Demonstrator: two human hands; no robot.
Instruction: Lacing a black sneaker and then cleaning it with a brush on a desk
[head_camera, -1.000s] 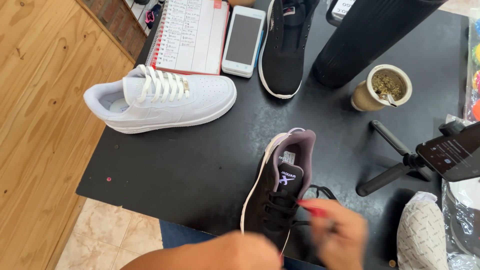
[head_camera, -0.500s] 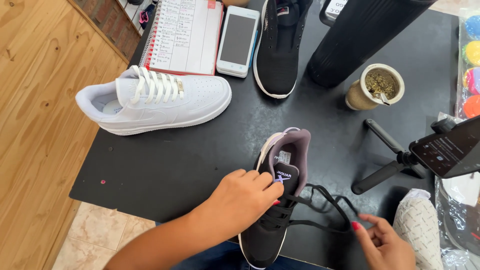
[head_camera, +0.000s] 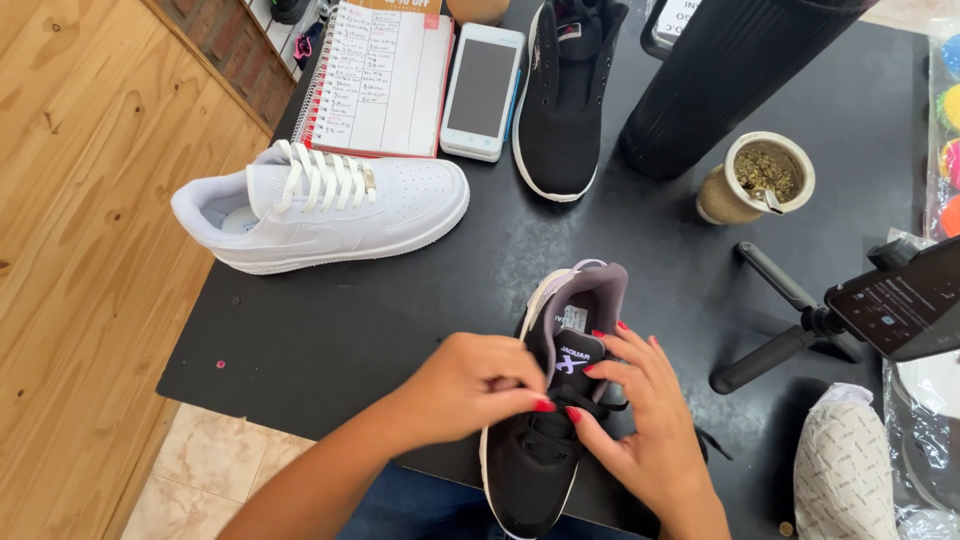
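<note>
Black tabletop (head_camera: 330, 330): black sneaker (head_camera: 545, 440) at near edge, long axis toe toward wearer, heel away. Left hand (head_camera: 470, 385) and right hand (head_camera: 640, 420) flank its tongue, fingertips pinching black laces (head_camera: 560, 415) together; both equally near.

Both hands met low-centre, palms down. Left hand (head_camera: 470, 385) curled, fingertips pinched together. Right hand (head_camera: 640, 420) angled inward, fingers spread, index and thumb meeting the left's. Forearms bare.

Both hands (head_camera: 560, 400) on black sneaker's (head_camera: 545, 450) laces (head_camera: 560, 425)
</note>
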